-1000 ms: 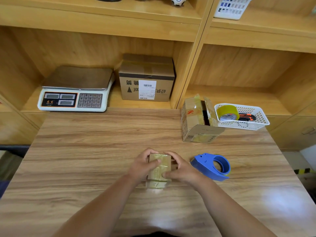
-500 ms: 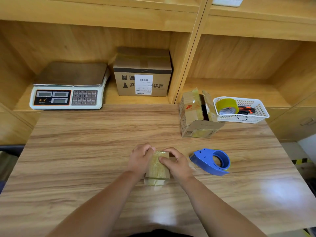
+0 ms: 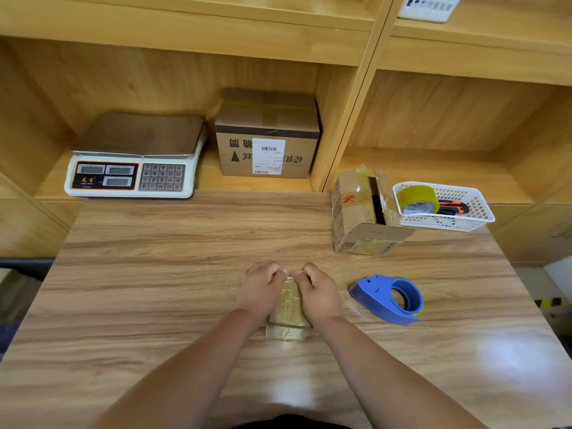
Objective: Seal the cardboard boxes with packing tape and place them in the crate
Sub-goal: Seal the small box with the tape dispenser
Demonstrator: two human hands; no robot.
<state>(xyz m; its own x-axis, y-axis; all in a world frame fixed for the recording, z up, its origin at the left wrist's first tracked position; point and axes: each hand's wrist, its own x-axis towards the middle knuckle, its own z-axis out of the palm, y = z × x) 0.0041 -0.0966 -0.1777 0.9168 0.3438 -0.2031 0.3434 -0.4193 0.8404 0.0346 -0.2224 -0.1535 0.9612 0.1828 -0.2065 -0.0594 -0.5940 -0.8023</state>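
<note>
1. From the head view, we are looking down at a wooden table (image 3: 154, 274) that stands against a wooden shelf unit (image 3: 185, 29).
2. We are seeing the small box (image 3: 289, 308), wrapped in glossy yellowish tape, lying flat on the table near its middle and toward the near side, between the two hands.
3. The left hand (image 3: 260, 292) is gripping the small box along its left side, with the fingers curled over the far top edge.
4. The right hand (image 3: 318, 294) is gripping the right side in the same way, and the fingertips of both hands are almost meeting at the far end of the box.
5. A blue tape dispenser (image 3: 390, 300) is lying on the table just to the right of the right hand, apart from it.
6. Farther back on the right, an open cardboard box (image 3: 356, 218) is standing with its flaps raised, just beside a white basket (image 3: 478, 209).
7. The basket is holding a roll of tape (image 3: 418, 198) and an orange-and-black cutter (image 3: 453, 207); we are not able to tell whether the basket is sitting on the table or on the shelf ledge.
8. In the shelf recess behind the table, a scale (image 3: 133, 159) is sitting on the left, with a closed carton (image 3: 266, 134) bearing a white label just to its right.
9. A second basket (image 3: 428, 7) is partly showing on the upper shelf at the top edge.
</note>
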